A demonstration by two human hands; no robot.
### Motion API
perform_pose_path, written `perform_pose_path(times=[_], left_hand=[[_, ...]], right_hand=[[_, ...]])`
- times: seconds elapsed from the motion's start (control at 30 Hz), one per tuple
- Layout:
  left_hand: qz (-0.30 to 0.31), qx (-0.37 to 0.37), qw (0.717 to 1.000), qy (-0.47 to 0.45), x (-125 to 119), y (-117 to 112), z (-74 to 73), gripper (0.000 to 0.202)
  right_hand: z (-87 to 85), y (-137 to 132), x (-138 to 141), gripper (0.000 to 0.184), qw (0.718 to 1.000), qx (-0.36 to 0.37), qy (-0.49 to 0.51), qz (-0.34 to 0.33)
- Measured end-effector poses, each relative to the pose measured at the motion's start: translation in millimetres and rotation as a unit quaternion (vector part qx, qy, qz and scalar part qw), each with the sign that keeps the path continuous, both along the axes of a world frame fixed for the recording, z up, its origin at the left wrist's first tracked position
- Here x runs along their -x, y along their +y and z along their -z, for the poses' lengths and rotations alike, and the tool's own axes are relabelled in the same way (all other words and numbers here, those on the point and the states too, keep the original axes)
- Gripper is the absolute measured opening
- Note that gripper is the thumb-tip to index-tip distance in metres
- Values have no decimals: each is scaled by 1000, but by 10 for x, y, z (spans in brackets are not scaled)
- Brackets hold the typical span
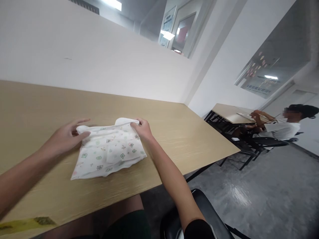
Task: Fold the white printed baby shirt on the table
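Observation:
A white cloth (99, 154) with small green, brown and pink prints, like a small folded garment, lies on the wooden table top in front of me. A smaller printed flap or pocket-like piece shows on its right half. My left hand (66, 136) is at the upper left corner, with its thumb over the front and the fingers around the edge behind. At the upper right, my right hand (143, 129) pinches the top edge between thumb and fingers. Beside that hand, a rounded white bit of cloth sticks up. The lower edge looks wavy.
The light wooden table (174, 132) meets a white wall (99, 59) at its back. Yellow tape (27, 224) marks the front left edge. A black chair (206, 212) stands close on my right. Farther right, a person (281, 127) sits at another table (231, 114).

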State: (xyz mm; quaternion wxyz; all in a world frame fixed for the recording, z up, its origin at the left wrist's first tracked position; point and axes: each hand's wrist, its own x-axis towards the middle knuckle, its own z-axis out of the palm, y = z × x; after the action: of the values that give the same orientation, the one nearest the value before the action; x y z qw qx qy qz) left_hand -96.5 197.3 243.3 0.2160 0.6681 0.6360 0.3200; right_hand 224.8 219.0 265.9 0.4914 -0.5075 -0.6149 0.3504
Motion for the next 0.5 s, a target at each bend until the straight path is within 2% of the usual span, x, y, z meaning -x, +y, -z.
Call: perform_pose_path(times=[0.1, 0.2, 0.37, 0.5], left_hand=[[13, 48, 999, -7, -6, -21, -26, 40], [24, 70, 997, -19, -75, -96, -51, 38], [10, 26, 1000, 15, -181, -201, -84, 44], [13, -11, 1000, 5, -168, -158, -49, 36]], right_hand=[[-44, -56, -29, 16, 1000, -6, 11, -7], [-59, -100, -29, 13, 1000, -14, 5, -8], [-34, -134, 22, 15, 999, -13, -33, -9], [1, -123, 36, 16, 997, -29, -66, -15]])
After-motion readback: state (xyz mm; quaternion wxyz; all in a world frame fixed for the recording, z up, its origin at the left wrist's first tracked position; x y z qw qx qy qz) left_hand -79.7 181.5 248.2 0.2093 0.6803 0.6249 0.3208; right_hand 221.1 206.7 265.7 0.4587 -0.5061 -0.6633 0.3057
